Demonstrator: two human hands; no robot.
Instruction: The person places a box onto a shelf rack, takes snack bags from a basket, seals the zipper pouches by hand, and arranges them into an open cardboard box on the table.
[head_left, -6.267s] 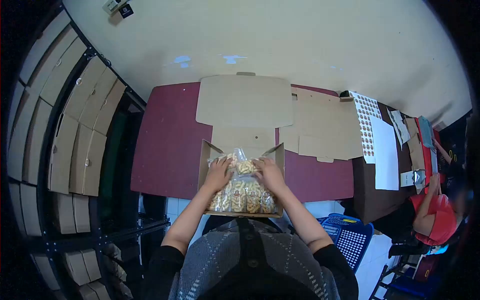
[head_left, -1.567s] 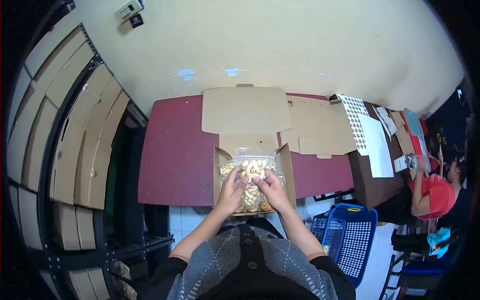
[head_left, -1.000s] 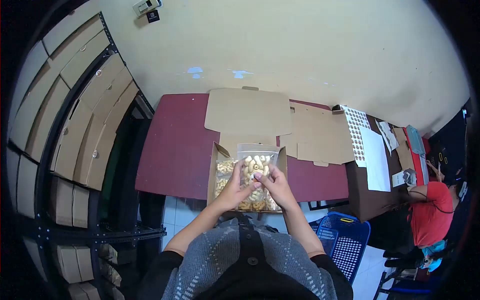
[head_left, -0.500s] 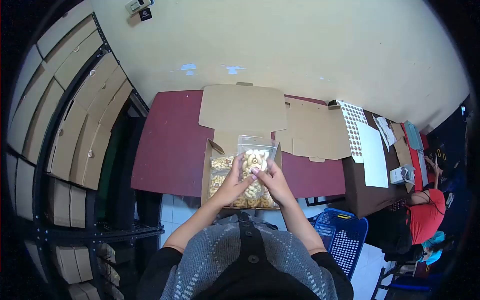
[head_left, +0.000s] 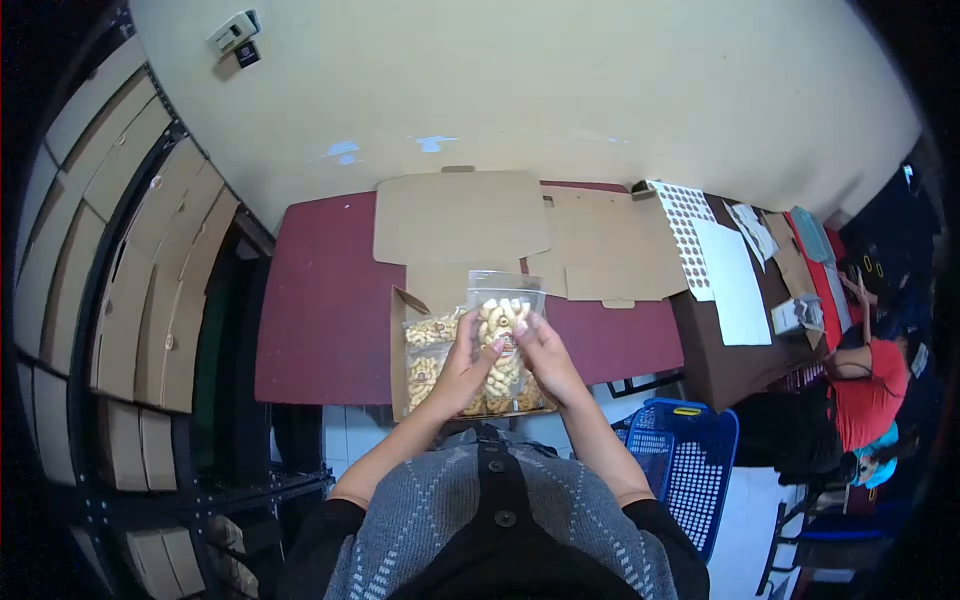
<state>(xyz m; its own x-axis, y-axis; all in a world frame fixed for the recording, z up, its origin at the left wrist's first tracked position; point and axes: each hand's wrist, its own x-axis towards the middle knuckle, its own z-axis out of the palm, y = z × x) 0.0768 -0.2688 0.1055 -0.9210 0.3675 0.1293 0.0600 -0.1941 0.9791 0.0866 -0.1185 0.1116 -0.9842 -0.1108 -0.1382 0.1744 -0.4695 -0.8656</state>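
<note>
A clear zip pouch of pale cashews [head_left: 503, 370] with a small round label is held upright between my two hands. My left hand [head_left: 467, 370] grips its left side, thumb across the front. On the other side my right hand [head_left: 548, 362] holds the pouch's right edge, its thumb near the label. Below the pouch is an open cardboard box [head_left: 398, 345], its lid [head_left: 465, 215] folded back toward the wall. Inside the box lie more nut pouches [head_left: 424, 370] on the left and browner ones along the near edge, partly hidden by my hands.
A flattened cardboard box [head_left: 610, 240] lies on the maroon table [head_left: 315, 300]. Sticker sheets [head_left: 690, 230] and white paper [head_left: 733, 285] are on the brown table at right. A blue basket [head_left: 700, 480] stands below. Boxes fill the left shelf [head_left: 150, 300]. Other people are at far right.
The camera view has turned slightly, so the scene appears shifted left. My right thumb has moved up the pouch and away from my left thumb. Both hands keep hold.
</note>
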